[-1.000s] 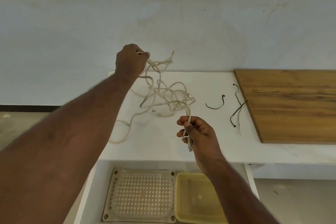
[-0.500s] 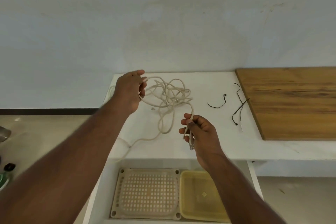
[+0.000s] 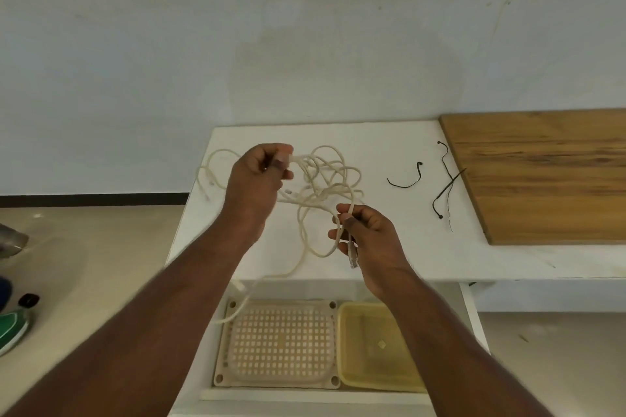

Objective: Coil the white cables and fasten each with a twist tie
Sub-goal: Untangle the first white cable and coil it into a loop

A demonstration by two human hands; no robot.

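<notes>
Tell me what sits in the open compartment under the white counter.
A perforated beige tray beside a yellow tub; one white cable end dangles over the tray's left edge. Both forearms cover the outer parts.

No readable text, label or number on anything here

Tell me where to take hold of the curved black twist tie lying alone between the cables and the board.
Pinch the curved twist tie at the middle of its bend, coming straight down from above. It lies flat on the white counter, clear of the cables and the crossed ties; only thin ends stick out otherwise.
</notes>
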